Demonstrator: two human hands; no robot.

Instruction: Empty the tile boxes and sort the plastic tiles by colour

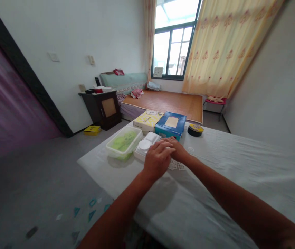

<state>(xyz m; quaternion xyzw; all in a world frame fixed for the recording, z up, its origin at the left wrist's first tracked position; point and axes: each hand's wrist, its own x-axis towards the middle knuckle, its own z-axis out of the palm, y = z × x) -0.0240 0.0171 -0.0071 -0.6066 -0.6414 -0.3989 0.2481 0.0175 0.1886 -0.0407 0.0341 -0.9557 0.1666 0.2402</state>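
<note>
The person's two hands meet above the desk (pixel 222 159), which carries a white cloth. The left hand (pixel 158 159) comes from the lower left, and the right hand (pixel 178 149) comes from the right side. In the view they overlap, the left one partly in front of the right one. The left fingers are bent and lie close together; the right fingers are partly covered. Whether either hand is clamped on a small thing, one cannot tell.

The white box (pixel 140 155) stands on the desk just to the left of the hands, and the left hand hides a part of it. In this box are white pieces (pixel 144 145), one of them round. Small white frames (pixel 173 166) lie flat on the cloth, below and beside the hands, and one more lies a little apart, to the right.

To the left of the white box is a clear plastic tub (pixel 124 141) with green content. Behind stand a yellow box (pixel 147 120) and a blue box (pixel 171 123), side by side. A round tin (pixel 195 130), black with a yellow top, is to the right of the blue box.

On the floor (pixel 67 173), near the desk, several blue-green shapes (pixel 92 215) lie scattered. Farther back are a dark cabinet (pixel 95 105) and a bed (pixel 168 100) below the window (pixel 174 48).
</note>
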